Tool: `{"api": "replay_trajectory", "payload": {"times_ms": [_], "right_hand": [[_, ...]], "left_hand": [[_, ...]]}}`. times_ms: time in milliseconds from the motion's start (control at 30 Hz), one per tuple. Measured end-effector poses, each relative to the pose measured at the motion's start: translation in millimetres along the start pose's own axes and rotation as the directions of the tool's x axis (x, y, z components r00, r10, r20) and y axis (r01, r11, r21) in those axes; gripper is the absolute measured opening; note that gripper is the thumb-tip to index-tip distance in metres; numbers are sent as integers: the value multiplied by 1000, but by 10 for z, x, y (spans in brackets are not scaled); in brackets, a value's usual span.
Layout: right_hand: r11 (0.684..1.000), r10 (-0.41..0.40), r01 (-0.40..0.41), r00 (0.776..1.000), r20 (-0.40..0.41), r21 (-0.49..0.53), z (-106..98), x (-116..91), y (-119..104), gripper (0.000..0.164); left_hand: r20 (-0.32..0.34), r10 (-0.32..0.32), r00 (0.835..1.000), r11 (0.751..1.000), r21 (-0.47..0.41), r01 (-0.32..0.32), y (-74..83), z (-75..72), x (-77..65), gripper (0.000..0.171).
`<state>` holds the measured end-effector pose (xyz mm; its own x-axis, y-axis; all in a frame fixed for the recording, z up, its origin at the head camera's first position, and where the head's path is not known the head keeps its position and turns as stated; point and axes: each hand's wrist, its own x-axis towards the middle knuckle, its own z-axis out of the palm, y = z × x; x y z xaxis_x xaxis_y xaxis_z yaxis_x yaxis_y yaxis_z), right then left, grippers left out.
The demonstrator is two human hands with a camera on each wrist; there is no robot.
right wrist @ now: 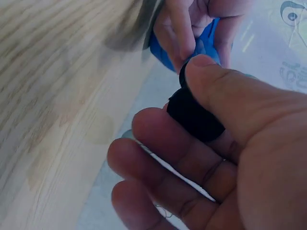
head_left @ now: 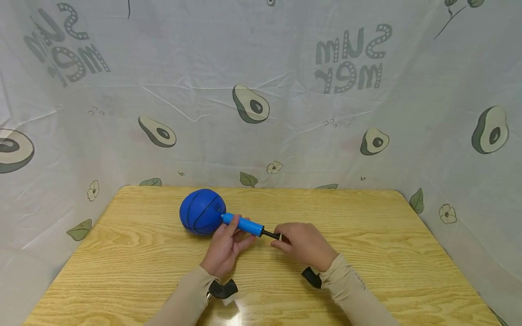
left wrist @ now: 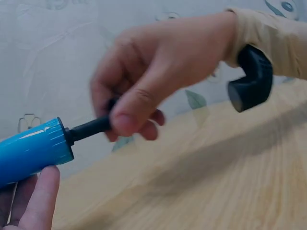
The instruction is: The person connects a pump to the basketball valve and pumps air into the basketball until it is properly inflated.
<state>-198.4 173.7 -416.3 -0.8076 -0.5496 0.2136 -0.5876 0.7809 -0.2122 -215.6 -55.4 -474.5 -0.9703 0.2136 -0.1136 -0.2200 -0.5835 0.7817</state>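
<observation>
A blue ball [head_left: 200, 212] with black seam lines rests at the left of the table. From its right side a blue hand pump [head_left: 248, 226] slants down to the right, its nozzle end right at the ball. My left hand [head_left: 225, 248] grips the pump's barrel from below, thumb over the top near the ball. At the other end, my right hand [head_left: 303, 242] pinches the black handle [right wrist: 194, 115] between thumb and fingers. A short length of black rod [left wrist: 91, 129] shows between barrel and right hand in the left wrist view.
The wooden table [head_left: 163, 276] spans the space under both hands. Behind it hangs a pale curtain [head_left: 195, 59] printed with avocados and lettering. Each wrist carries a black camera mount, such as the one on the left wrist [head_left: 223, 289].
</observation>
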Motion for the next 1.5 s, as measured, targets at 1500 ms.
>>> {"api": "replay_trajectory", "payload": {"times_ms": [1500], "right_hand": [[996,-46,49,998,-38,74,36,9,0,14]], "left_hand": [[8,48,999,997,63,-48,-83,165,-135,51]]}}
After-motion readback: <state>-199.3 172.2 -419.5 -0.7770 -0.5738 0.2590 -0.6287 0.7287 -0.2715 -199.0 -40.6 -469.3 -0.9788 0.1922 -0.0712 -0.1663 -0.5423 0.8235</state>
